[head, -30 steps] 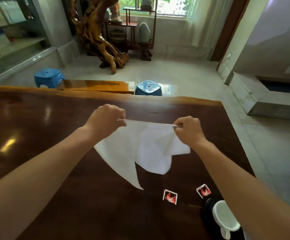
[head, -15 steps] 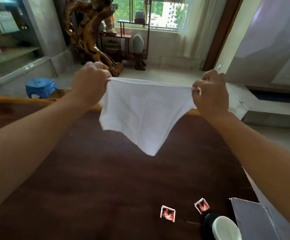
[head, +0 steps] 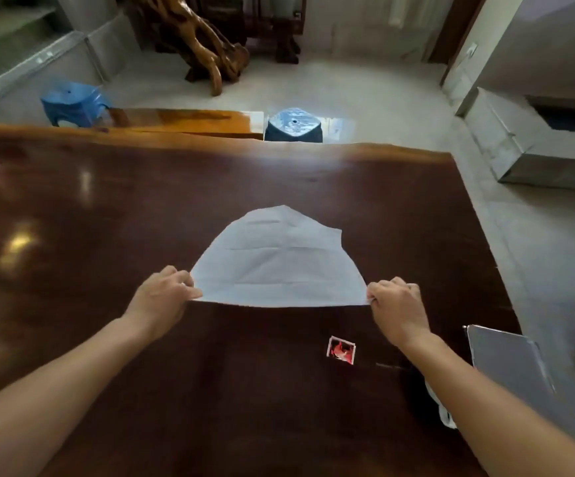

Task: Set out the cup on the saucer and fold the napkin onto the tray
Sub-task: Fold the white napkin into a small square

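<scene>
A white napkin (head: 280, 266) lies spread on the dark wooden table (head: 107, 208), its far edge rounded and its near edge pulled taut. My left hand (head: 162, 297) pinches the near left corner and my right hand (head: 396, 304) pinches the near right corner. A grey metal tray (head: 506, 359) sits at the table's right edge. Only a sliver of the white cup (head: 440, 407) shows behind my right forearm, and the saucer is hidden.
A small red and white sticker (head: 341, 350) lies on the table near my right wrist. Beyond the far table edge stand two blue stools (head: 72, 103) and a wooden bench (head: 182, 120). The floor drops away on the right.
Both hands came down and toward me from in front of the window, and the napkin that hung in the air now lies spread on the table. The view tilted down.
</scene>
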The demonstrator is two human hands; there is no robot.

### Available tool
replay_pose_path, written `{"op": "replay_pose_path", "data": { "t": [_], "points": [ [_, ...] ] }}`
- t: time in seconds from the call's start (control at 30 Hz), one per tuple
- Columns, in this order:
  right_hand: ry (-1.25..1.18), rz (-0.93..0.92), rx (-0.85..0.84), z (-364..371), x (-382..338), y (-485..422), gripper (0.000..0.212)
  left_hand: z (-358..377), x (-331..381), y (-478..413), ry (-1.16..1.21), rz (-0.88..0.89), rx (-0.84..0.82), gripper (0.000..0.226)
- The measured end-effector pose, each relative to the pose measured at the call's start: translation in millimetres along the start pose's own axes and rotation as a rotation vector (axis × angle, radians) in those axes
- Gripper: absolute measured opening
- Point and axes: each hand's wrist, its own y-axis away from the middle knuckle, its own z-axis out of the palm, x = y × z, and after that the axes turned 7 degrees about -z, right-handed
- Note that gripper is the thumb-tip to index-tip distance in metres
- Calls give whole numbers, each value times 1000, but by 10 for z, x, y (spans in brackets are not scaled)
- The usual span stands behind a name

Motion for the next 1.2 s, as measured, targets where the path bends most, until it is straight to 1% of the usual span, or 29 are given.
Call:
{"op": "replay_pose_path", "data": {
  "t": [0.1, 0.23, 0.33, 0.37, 0.43, 0.5, 0.57, 0.63, 0.7, 0.77, 0.87, 0.97, 1.1, 1.17, 1.2],
  "points": [
    [-19, 56, -193, 486, -67, 412, 27, 606, 74, 366, 74, -127, -224, 43],
    [-20, 139, -385, 834, -106, 852, 30, 1121, 105, 766, 130, -314, -433, 23],
    [-90, 177, -429, 958, -75, 968, 32, 1292, 35, 864, 154, -325, -562, 17],
    [-142, 193, -430, 968, -45, 946, 31, 1308, 1, 830, 196, -330, -586, 18],
    [-292, 243, -424, 950, 25, 816, 23, 1297, -72, 685, 350, -414, -610, 16],
    [-428, 279, -385, 900, 95, 586, 14, 1273, -169, 453, 529, -532, -577, 14],
    [-498, 300, -309, 868, 153, 270, 9, 1265, -273, 176, 661, -673, -473, 15],
    [-533, 334, -224, 877, 190, -94, 8, 1268, -362, -117, 744, -799, -354, 17],
    [-586, 427, -159, 926, 213, -460, 5, 1282, -424, -403, 811, -865, -281, 18],
    [-650, 541, -112, 1003, 240, -793, 4, 1316, -456, -664, 831, -895, -251, 16],
    [-698, 628, -85, 1164, 304, -1174, 9, 1429, -492, -966, 799, -927, -207, 20],
    [-677, 678, -99, 1370, 359, -1419, 2, 1599, -512, -1197, 784, -940, -190, 21],
    [-625, 764, -99, 1668, 454, -1605, 5, 1852, -506, -1447, 800, -955, -192, 21],
    [-619, 805, -124, 1798, 510, -1675, 3, 1966, -502, -1525, 786, -953, -192, 22],
    [-610, 814, -140, 1855, 534, -1703, 5, 2022, -507, -1552, 780, -953, -188, 22]
  ]
}}
